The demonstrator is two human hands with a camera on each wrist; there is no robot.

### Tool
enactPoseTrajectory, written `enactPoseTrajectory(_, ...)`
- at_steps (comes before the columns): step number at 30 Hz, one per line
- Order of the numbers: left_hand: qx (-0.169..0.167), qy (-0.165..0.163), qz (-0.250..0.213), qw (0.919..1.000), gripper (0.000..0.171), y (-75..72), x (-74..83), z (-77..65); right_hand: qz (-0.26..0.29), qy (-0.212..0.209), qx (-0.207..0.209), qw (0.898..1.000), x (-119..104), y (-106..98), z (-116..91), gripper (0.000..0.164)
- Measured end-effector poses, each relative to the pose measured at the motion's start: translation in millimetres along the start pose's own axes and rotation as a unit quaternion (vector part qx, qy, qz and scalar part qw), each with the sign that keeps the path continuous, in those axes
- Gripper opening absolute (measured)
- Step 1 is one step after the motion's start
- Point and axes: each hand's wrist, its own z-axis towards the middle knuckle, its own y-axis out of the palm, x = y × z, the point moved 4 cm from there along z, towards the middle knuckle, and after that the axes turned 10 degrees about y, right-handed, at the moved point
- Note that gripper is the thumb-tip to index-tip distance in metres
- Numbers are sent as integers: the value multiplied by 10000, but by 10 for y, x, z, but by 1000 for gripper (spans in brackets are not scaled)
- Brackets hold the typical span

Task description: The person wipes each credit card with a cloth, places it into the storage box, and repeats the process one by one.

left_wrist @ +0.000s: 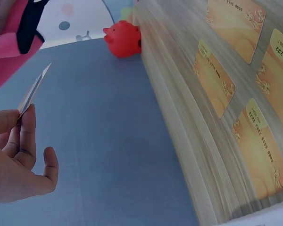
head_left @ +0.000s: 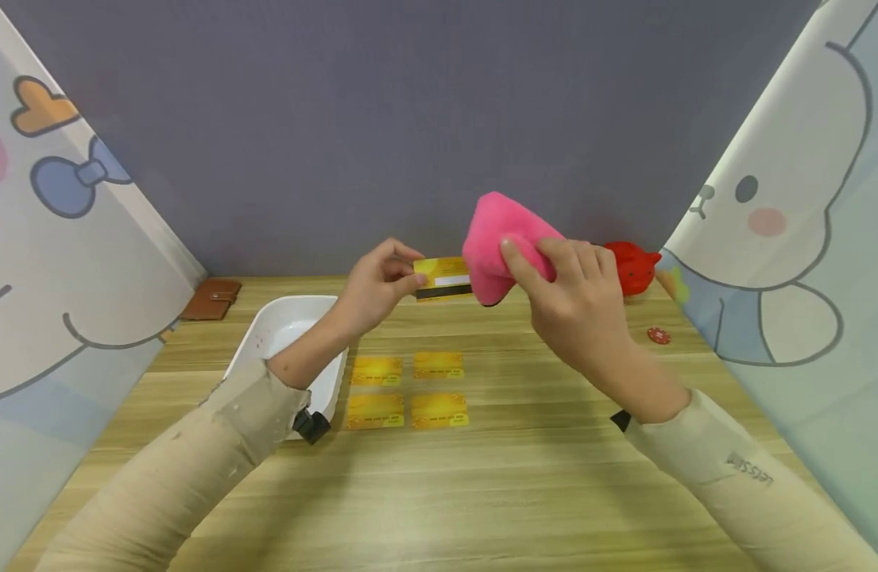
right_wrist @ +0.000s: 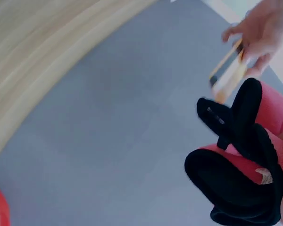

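Observation:
My left hand (head_left: 378,287) pinches a yellow bank card (head_left: 439,270) by its left edge, between thumb and fingers. The card is held up with its back showing, a dark magnetic stripe and a white signature strip across it. My right hand (head_left: 580,298) grips a bunched pink plush cloth (head_left: 497,242) from above. In the head view the cloth overlaps the card's right end. The right wrist view shows the cloth's black underside (right_wrist: 231,181) folded into several lobes, with the card (right_wrist: 226,70) just beyond them. Both hands are raised above the wooden table (head_left: 410,492).
Several yellow cards (head_left: 439,410) lie in two rows on the table. Left of them stands a white tray (head_left: 337,381), partly behind my left forearm. A brown wallet (head_left: 211,299) lies at the back left. On the right are a red piggy bank (head_left: 633,268) and a red chip (head_left: 659,335).

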Motion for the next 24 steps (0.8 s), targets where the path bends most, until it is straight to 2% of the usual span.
enactPoseTrajectory(3, 78, 166, -158, 9997, 24, 76, 0, 0, 256, -381, -33, 9989, -160, 30, -29, 42)
enactPoseTrajectory(6, 83, 449, -326, 9984, 18, 187, 5, -16, 326, -743, -414, 9958, -280, 98, -105, 42)
enactPoseTrajectory(9, 92, 623, -494, 9968, 17, 272, 23, -50, 344, -882, -805, 9922, -332, 166, -189, 40)
enactPoseTrajectory(12, 126, 652, -669, 9955, 17, 307, 40, -76, 310, -860, -995, 9908, -335, 202, -248, 39)
enactPoseTrajectory(17, 109, 673, -690, 9953, 16, 288, 66, -94, 163, -711, -1112, 9911, -298, 217, -280, 37)
enactPoseTrajectory(24, -34, 485, -482, 9977, 23, 236, 100, -117, 10, -537, -1326, 9897, -216, 203, -316, 38)
